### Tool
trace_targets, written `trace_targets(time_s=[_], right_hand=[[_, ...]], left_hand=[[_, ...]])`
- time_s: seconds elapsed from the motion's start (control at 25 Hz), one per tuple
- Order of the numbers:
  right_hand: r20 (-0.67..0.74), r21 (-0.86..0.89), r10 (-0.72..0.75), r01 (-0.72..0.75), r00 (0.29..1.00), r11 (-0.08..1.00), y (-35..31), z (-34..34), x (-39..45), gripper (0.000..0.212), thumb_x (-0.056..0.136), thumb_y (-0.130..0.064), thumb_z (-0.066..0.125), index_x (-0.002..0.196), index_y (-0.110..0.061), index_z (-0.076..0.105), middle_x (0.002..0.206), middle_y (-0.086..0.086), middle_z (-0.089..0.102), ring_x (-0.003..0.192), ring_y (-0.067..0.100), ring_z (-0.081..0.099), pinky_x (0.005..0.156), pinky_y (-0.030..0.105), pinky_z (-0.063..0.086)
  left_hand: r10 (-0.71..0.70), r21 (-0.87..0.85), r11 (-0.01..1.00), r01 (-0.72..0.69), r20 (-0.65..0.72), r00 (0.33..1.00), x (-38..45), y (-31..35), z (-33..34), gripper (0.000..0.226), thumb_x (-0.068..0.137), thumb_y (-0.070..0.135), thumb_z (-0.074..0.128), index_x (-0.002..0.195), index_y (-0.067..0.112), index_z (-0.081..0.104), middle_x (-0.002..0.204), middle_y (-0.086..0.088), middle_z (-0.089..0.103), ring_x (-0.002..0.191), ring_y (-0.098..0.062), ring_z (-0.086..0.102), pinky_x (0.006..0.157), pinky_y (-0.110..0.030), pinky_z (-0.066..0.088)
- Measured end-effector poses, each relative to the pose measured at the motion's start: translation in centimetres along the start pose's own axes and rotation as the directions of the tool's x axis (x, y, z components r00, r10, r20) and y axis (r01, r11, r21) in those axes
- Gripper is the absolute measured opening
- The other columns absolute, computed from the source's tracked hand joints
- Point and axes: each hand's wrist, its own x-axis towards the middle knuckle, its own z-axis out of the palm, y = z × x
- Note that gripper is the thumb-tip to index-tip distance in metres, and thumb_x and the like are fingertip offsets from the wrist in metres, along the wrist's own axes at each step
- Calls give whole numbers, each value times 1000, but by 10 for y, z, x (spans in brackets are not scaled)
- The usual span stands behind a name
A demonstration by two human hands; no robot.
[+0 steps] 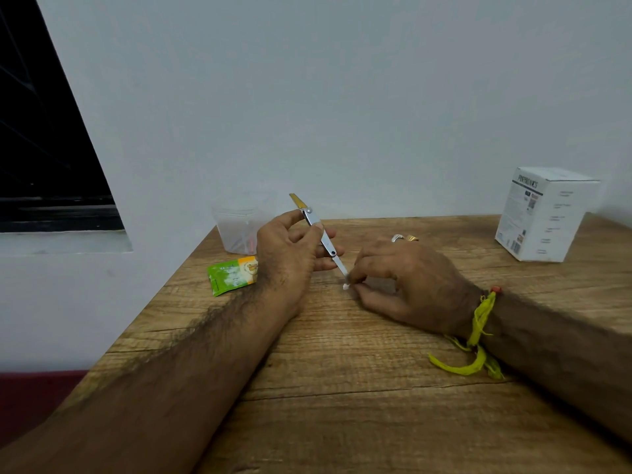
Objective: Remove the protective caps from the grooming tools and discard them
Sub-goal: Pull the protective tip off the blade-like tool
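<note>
At the far left of the wooden table, against the wall, stands a clear plastic container with reddish bits inside, and just in front of it lies a green and orange sachet. The left hand grips a slim metal grooming tool by its middle, tilted with its gold end up and its narrow tip pointing down to the right, where the right hand pinches the small white protective cap at that tip. A yellow thread circles the right wrist, two rings lie on the table behind that hand, and a white printed box stands at the far right.
</note>
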Motion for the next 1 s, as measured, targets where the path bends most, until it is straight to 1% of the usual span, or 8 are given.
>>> trace_targets(time_s=[0.12, 0.32, 0.48, 0.56, 0.64, 0.76, 0.88, 1.0], right_hand=[[18, 56, 21, -22, 1000, 998, -1, -1, 1, 26, 92, -37, 56, 86, -20, 74, 85, -8, 72, 81, 15, 67, 67, 40, 53], [15, 50, -8, 8, 1000, 999, -3, -4, -2, 12, 86, -30, 65, 84, -21, 73, 84, -10, 72, 80, 13, 66, 68, 37, 53], [22, 47, -2, 1, 1000, 999, -2, -3, -1, 7, 84, -29, 68, 82, -23, 73, 82, -11, 71, 78, 12, 66, 67, 38, 53], [20, 25, 0, -1, 1000, 1000, -2, -5, -2, 10, 84, -31, 67, 81, -24, 72, 80, -12, 71, 76, 11, 66, 67, 37, 53], [-33, -7, 13, -13, 999, 1000, -3, -8, -2, 11, 85, -31, 66, 80, -23, 72, 78, -11, 71, 73, 12, 66, 67, 37, 52], [-146, 38, 42, -37, 988, 999, -7, -5, 0, 5, 87, -24, 70, 87, -20, 73, 85, -10, 73, 76, 13, 67, 68, 36, 52], [-51, -43, 26, -28, 998, 999, -6, 0, 1, 13, 90, -32, 64, 87, -23, 72, 88, -10, 72, 80, 17, 68, 69, 38, 50], [-56, -45, 45, -47, 997, 998, -2, -3, 1, 12, 89, -31, 64, 87, -23, 73, 87, -10, 72, 80, 17, 68, 70, 36, 48]], left_hand=[[-1, 3, 1000, 1, 3, 1000, 1, 0, 0, 38, 98, 4, 60, 135, 6, 52, 91, -12, 77, 68, -27, 76, 59, -40, 63], [-1, 1, 1000, 1, -3, 1000, 1, 0, -1, 38, 98, 5, 60, 136, 6, 52, 91, -11, 77, 67, -25, 76, 54, -33, 61], [-16, -34, 999, 15, -18, 1000, 0, 0, 1, 36, 99, 5, 58, 134, 6, 52, 91, -14, 76, 63, -23, 74, 51, -31, 60], [-15, -37, 999, 14, -22, 1000, 0, 0, 0, 37, 99, 5, 59, 135, 5, 52, 91, -15, 76, 62, -22, 74, 50, -30, 59], [-11, -34, 999, 10, -27, 1000, 0, 0, 0, 39, 99, 5, 59, 137, 5, 50, 91, -14, 76, 64, -23, 74, 52, -31, 59], [-7, -25, 1000, 7, -18, 1000, 1, 0, -1, 40, 98, 5, 59, 138, 5, 51, 92, -14, 76, 68, -26, 75, 57, -35, 62], [-15, -38, 999, 15, -7, 1000, -1, 1, 1, 39, 98, 5, 60, 136, 6, 52, 92, -14, 77, 69, -27, 76, 56, -35, 62], [-21, -52, 998, 21, -7, 1000, -2, 2, 1, 37, 98, 4, 60, 135, 5, 53, 92, -15, 76, 66, -25, 75, 52, -32, 60]])
